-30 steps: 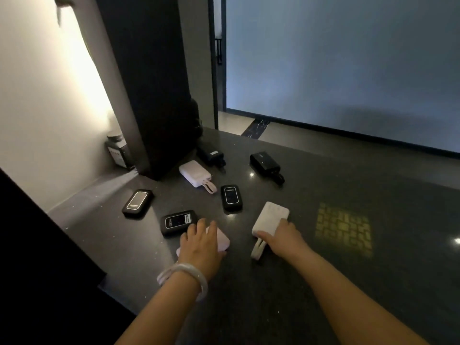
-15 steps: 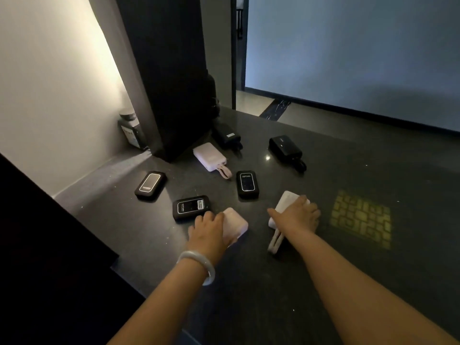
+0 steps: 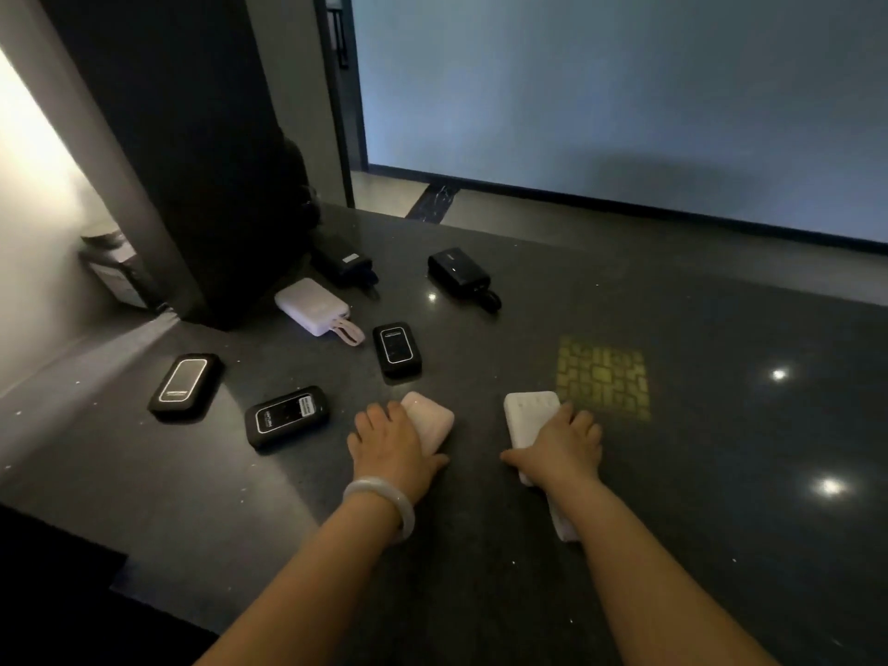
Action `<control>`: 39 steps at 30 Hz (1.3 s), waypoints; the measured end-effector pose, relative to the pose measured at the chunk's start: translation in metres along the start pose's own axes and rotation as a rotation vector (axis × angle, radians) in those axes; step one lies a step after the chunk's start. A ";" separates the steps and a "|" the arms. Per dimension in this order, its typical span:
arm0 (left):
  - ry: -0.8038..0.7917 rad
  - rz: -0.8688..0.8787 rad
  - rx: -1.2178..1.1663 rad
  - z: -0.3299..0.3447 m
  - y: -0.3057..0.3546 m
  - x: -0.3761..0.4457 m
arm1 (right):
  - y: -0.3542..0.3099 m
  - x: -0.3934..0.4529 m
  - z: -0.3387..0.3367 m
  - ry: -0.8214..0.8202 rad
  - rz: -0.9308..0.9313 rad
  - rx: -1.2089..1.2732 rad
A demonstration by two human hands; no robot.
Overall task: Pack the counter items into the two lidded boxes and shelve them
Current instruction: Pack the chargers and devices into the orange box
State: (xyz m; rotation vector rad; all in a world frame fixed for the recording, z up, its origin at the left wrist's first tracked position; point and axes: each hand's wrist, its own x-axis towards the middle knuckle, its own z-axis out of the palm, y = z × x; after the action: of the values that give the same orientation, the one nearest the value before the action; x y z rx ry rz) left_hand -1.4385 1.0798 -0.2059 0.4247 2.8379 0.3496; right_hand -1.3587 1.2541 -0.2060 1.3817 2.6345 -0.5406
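Several power banks lie on the dark counter [image 3: 672,521]. My left hand [image 3: 389,449] grips a pale pink power bank [image 3: 432,420] near the counter's middle. My right hand [image 3: 560,447] grips a white power bank [image 3: 528,413]; its strap shows under my wrist. Black power banks lie at the left [image 3: 185,384], beside my left hand [image 3: 287,416] and just beyond it [image 3: 396,348]. Farther back sit a white power bank with a pink loop [image 3: 314,306] and two black chargers [image 3: 348,264] [image 3: 459,271]. No lidded box is in view.
A tall dark column [image 3: 192,161] stands on the counter's back left, with a small jar [image 3: 113,266] behind it by the lit wall. A yellow patterned light patch [image 3: 603,377] lies right of my right hand. The counter's near edge drops off at lower left.
Both hands have closed around their power banks. The right hand has slid farther onto the white one, and it now lies straighter. The camera has moved closer.
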 end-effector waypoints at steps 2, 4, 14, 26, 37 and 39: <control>-0.002 -0.013 -0.015 0.000 0.005 0.002 | 0.004 -0.006 -0.001 0.030 0.022 0.010; 0.002 0.014 -0.026 0.002 0.011 0.001 | 0.007 -0.010 0.000 0.051 0.023 0.044; 0.013 0.357 -0.067 0.010 0.087 -0.046 | 0.110 -0.040 -0.040 0.122 0.180 0.197; -0.050 0.825 -0.119 0.009 0.270 -0.205 | 0.330 -0.158 -0.174 0.413 0.356 0.247; -0.141 1.315 -0.216 0.060 0.384 -0.403 | 0.535 -0.352 -0.214 0.550 0.654 0.166; -0.173 1.373 -0.217 0.071 0.396 -0.435 | 0.564 -0.383 -0.209 0.547 0.719 0.176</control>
State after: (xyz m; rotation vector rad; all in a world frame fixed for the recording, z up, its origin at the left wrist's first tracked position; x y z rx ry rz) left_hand -0.9152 1.3253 -0.0746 2.1252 1.8512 0.7528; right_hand -0.6656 1.3276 -0.0546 2.6620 2.1703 -0.3245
